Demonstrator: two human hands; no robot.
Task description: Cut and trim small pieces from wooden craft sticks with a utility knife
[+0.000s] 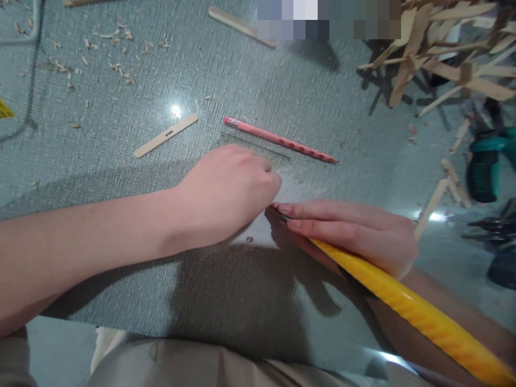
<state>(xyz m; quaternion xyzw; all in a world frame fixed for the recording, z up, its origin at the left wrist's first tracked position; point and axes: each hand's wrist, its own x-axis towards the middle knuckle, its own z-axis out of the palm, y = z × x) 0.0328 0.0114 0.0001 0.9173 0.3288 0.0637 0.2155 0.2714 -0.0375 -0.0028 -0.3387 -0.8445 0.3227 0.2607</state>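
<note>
My left hand (237, 188) is closed, knuckles up, over a pale sheet (253, 232) on the grey table; what its fingers press or hold is hidden beneath it. From the right, my right hand (355, 231) grips a long yellow tool (387, 290), with fingers pinched near its thin dark tip. That tip reaches to the edge of my left hand. Just beyond my left hand lie a pink pencil (282, 141) and a clear ruler (258, 146). A wooden stick with a small slot (155, 143) rests to the left.
Another wooden stick (242, 27) lies at the back. Many joined sticks (435, 64) are piled at the back right, with a teal and black tool (484, 166) below them. Wood shavings (121, 70) are scattered at the back left, near a bent metal bar (32, 32).
</note>
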